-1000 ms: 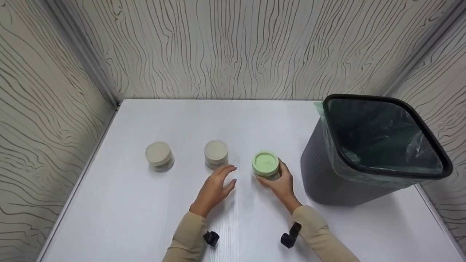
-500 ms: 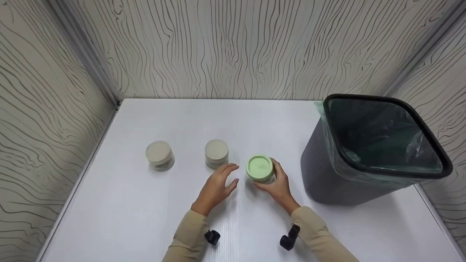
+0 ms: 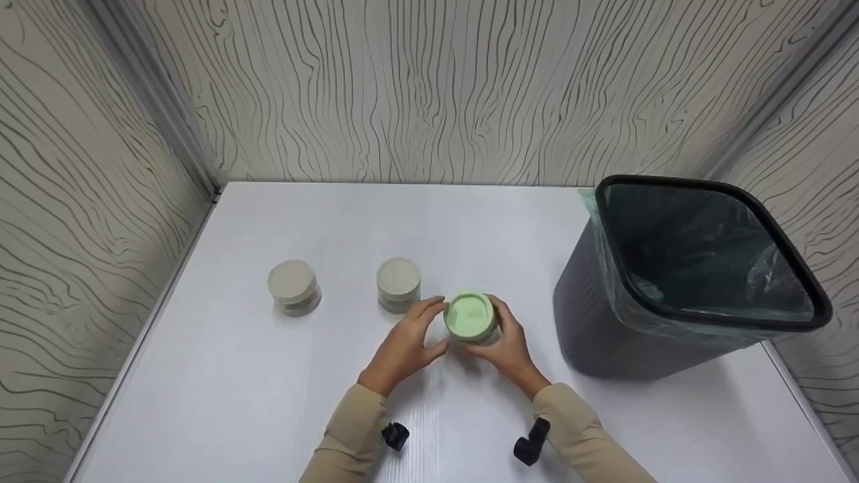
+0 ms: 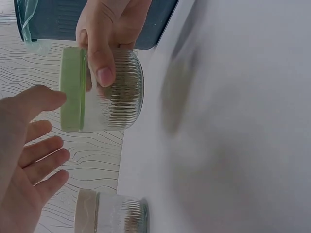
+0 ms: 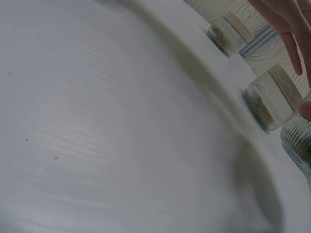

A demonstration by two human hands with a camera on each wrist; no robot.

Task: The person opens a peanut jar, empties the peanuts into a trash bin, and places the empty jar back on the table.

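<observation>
A ribbed glass jar with a green lid point(image 3: 470, 316) is in my right hand point(image 3: 512, 347), whose thumb and fingers grip the glass body. In the left wrist view the jar point(image 4: 127, 99) hangs above the table, and something brownish shows behind its ribs. My left hand point(image 3: 402, 350) is at the lid's left side with fingers spread and loosely bent; its thumb reaches the lid's edge, though contact is hard to tell. A second jar with a beige lid point(image 3: 398, 276) stands just beyond my left fingers. Further left stands another beige-lidded jar point(image 3: 292, 282).
A grey bin point(image 3: 597, 315) with a black rim and green liner stands on the right of the white table point(image 3: 416, 215). Wood-patterned panels point(image 3: 416, 94) enclose the table at the back and sides.
My right hand has lifted the green-lidded jar and brought it left and nearer to me. The left hand has shifted slightly right, its fingers now at the lid. The beige-lidded jars have stayed put.
</observation>
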